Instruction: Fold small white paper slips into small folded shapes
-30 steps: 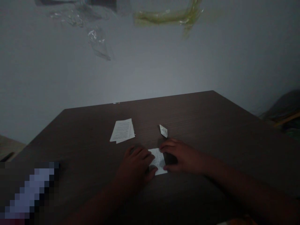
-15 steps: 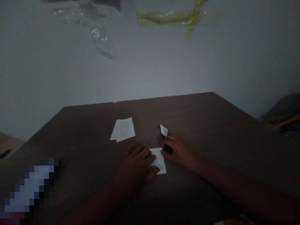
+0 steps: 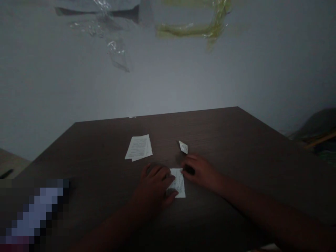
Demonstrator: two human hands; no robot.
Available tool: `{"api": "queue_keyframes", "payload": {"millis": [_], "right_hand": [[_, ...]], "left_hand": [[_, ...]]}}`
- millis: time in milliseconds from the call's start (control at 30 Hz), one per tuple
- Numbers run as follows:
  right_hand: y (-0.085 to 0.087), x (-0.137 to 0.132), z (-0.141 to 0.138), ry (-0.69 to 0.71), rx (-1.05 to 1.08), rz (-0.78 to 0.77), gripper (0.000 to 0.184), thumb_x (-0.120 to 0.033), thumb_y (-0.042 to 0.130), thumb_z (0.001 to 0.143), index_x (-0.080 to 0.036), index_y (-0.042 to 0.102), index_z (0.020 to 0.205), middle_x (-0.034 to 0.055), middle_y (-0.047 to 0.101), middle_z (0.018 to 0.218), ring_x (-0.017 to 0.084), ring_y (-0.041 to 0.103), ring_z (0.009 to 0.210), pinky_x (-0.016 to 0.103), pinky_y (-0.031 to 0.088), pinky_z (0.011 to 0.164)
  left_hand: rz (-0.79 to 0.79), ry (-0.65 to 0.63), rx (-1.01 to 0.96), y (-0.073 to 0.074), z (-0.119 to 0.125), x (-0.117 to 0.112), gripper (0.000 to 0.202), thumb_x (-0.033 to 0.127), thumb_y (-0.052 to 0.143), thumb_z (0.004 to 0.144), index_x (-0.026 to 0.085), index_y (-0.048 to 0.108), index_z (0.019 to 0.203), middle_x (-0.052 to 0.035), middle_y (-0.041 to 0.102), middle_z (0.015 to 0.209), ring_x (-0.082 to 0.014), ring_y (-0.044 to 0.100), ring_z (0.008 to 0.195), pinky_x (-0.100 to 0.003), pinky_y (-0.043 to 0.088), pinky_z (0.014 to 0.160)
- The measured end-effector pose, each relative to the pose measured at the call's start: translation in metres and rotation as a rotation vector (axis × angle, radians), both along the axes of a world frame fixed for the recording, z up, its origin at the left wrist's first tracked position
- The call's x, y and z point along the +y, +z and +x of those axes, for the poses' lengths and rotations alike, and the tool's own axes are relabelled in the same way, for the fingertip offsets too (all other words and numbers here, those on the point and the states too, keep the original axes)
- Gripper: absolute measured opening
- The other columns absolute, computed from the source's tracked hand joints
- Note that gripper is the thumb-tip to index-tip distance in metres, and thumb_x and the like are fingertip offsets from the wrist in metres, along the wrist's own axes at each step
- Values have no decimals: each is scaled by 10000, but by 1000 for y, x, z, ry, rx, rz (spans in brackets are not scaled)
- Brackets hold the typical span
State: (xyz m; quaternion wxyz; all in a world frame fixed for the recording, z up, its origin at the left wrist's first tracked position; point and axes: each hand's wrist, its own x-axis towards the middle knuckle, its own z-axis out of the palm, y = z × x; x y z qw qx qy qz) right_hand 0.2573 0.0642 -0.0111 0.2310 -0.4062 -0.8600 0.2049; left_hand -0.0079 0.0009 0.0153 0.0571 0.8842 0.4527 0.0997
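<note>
A small printed sheet of paper [image 3: 180, 187] lies flat on the dark table in front of me. My left hand [image 3: 154, 183] rests over its left part, fingers spread and open, covering that side. At the sheet's upper right corner, my right hand [image 3: 198, 171] is closed, its thumb and forefinger pinched at the paper edge. Just beyond the right knuckles stands a small folded white paper [image 3: 183, 147], tilted up from the table. Farther left, several printed paper sheets [image 3: 138, 147] lie overlapped.
The brown wooden table [image 3: 210, 127] meets a pale wall [image 3: 168, 77] with clear and yellow tape [image 3: 187, 30] stuck on it. A pixelated, blurred-out object [image 3: 36, 213] sits at the near left. Dark items [image 3: 322, 129] are beyond the table's right edge.
The whole view has shifted slightly, so the wall and table sit a little lower. Both hands keep nearly the same places on the sheet.
</note>
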Motion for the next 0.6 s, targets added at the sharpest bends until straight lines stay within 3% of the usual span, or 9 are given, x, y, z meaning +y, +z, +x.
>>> {"api": "queue_keyframes", "payload": {"millis": [133, 300, 500, 600], "right_hand": [[8, -16, 3, 197, -79, 78, 77, -172, 795, 1050, -234, 797, 1095, 80, 803, 1117, 278, 738, 1108, 465, 590, 1068], [3, -32, -5, 286, -73, 144, 88, -152, 783, 1036, -239, 788, 1030, 71, 826, 1097, 273, 727, 1048, 453, 570, 1007], [0, -18, -8, 112, -45, 48, 157, -102, 731, 1035, -238, 783, 1095, 68, 795, 1086, 269, 729, 1044, 418, 564, 945], [1, -5, -8, 9, -39, 18, 163, -84, 721, 1024, -238, 768, 1042, 63, 785, 1071, 271, 734, 1055, 413, 572, 944]], "left_hand": [[33, -26, 2, -8, -6, 0, 351, 257, 886, 1033, 303, 841, 1378, -103, 827, 1485, -415, 727, 1453, -793, 428, 1358], [52, -27, 13, -11, -8, 0, 331, 260, 863, 1037, 331, 858, 1361, -70, 823, 1510, -408, 716, 1477, -756, 401, 1394], [12, -22, -5, -7, -8, 1, 298, 304, 887, 1031, 332, 867, 1327, -75, 832, 1492, -408, 723, 1470, -789, 410, 1377], [-12, -17, 13, -1, -8, 2, 329, 327, 898, 1027, 353, 872, 1354, -59, 838, 1503, -404, 736, 1463, -765, 435, 1377]]}}
